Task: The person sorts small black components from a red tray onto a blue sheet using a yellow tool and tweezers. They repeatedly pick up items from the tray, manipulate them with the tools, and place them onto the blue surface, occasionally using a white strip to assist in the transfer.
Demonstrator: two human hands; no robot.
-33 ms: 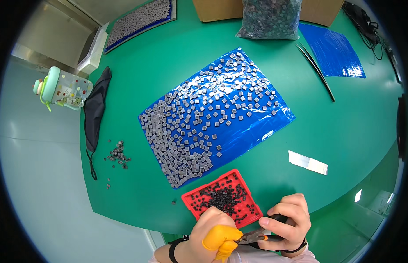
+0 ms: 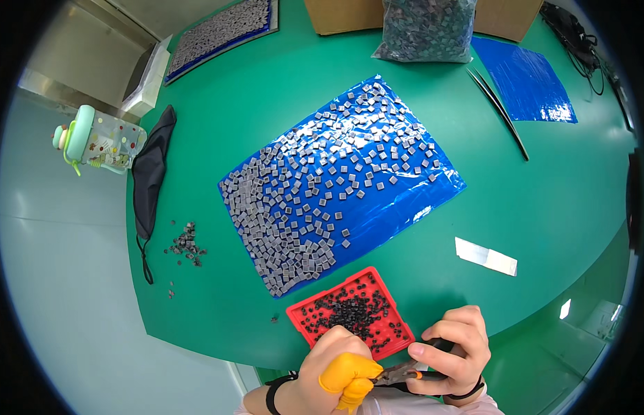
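My right hand is wrapped round the handles of a pair of pliers at the near edge of the table. Their metal jaws point left, against the fingertips of my left hand. Yellow finger covers sit on that hand's thumb and a finger, which are pinched together at the jaws. Whatever they hold there is hidden. Just beyond my hands lies a shallow red tray with many small black pieces heaped in its middle. My left hand overlaps the tray's near edge.
A blue sheet covered with small grey square pieces lies mid-table. Loose dark bits, a black mask and a bottle are left. Tweezers, a white strip and a filled bag are right and far.
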